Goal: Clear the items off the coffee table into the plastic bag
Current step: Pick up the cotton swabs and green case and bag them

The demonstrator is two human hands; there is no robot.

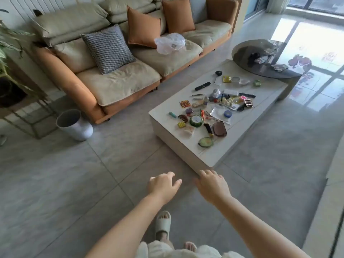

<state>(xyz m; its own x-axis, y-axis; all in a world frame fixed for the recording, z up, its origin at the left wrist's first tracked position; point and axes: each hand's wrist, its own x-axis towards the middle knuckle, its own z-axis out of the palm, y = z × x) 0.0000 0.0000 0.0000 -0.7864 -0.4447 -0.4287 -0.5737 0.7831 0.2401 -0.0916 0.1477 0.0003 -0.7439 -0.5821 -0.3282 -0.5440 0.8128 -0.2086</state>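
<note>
- The plastic bag [169, 42], thin, clear and crumpled, lies on a seat cushion of the sofa [115, 84], in front of an orange cushion [143, 27]. It is well apart from the person and not on the table.
- The coffee table [208, 157], low and white, carries a dense scatter of small items over its near and middle part; none looks to have been cleared yet.
- Among the items are a black remote [202, 86] toward the sofa side, a green tape roll [196, 121], a blue tape roll [227, 114], a brown pouch [219, 129] and a cucumber-slice piece [205, 142] closest to the near edge. Many others are too small to name.
- The left hand [163, 186] is held out over the floor short of the table's near corner, fingers loosely curved and a little spread, holding nothing.
- The right hand [213, 186] is just beside it, palm down, fingers relaxed and slightly apart, also empty and not touching the table.
- The person stands on the tiled floor [65, 183], a slippered foot [163, 223] showing below the arms.
- Judged step: the very start, an approach with both hands free and the bag not yet fetched.
- The next move likely calls for going to the sofa, gripping the bag by its mouth and opening it, since the loose film will sag shut unless one hand holds it wide while the other picks up items.
- A grey bin [74, 125] stands on the floor by the sofa's arm, and a dark round table [264, 58] overlaps the far end of the coffee table.
</note>
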